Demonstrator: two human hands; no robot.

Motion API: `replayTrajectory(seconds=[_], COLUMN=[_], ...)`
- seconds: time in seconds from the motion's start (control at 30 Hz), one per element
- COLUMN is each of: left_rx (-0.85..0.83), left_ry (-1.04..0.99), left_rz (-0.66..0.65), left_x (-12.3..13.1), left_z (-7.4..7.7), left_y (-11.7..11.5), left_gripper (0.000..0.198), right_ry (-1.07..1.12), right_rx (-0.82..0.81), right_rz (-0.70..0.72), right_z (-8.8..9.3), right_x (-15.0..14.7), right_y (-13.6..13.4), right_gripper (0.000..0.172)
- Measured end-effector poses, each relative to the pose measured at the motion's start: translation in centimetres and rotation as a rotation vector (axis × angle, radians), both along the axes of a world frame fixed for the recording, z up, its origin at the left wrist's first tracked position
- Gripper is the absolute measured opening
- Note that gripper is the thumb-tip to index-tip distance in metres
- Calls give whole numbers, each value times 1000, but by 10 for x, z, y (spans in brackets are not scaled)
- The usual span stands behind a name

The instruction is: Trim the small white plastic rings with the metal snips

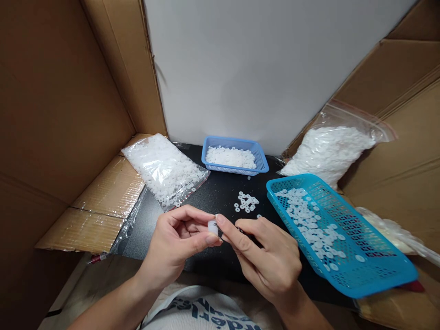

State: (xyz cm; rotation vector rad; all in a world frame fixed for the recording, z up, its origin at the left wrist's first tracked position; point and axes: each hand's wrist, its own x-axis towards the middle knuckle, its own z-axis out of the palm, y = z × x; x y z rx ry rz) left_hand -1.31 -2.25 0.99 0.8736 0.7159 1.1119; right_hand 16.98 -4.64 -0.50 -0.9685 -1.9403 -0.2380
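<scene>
Near the front of the black table, my left hand pinches a small white plastic piece between thumb and fingers. My right hand meets it from the right, its index fingertip on the top of the piece. Its other fingers are curled round a small dark object, mostly hidden in the grip. Just beyond my hands lies a loose pile of small white rings. To the right, a turquoise basket holds many white rings.
A blue basket full of small white parts stands at the back. A clear bag of white rings lies at the left, another full bag at the back right. Cardboard walls flank both sides, with a white panel behind.
</scene>
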Motion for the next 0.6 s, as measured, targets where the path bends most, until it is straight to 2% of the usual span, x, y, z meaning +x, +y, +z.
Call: replayTrajectory(seconds=[0.07, 0.13, 0.23, 0.3, 0.43, 0.6], left_rx=[35, 129, 395, 582, 759, 822], left_ry=[24, 78, 209, 298, 468, 569], left_rz=[26, 78, 203, 281, 374, 482], left_x=[0, 1, 3, 4, 5, 7], left_z=[-1, -3, -6, -8, -12, -18], left_y=[0, -1, 0, 0, -1, 2], left_gripper=[20, 21, 26, 28, 36, 41], right_ry=[108, 325, 681, 826, 947, 920], right_rx=[-60, -208, -472, -579, -645, -659], right_rz=[26, 75, 182, 259, 289, 267], right_z=[0, -1, -1, -2, -4, -5], right_x=[-1, -3, -9, -16, -29, -33], right_y=[0, -1, -1, -1, 3, 15], right_gripper=[36, 35, 26, 27, 29, 22])
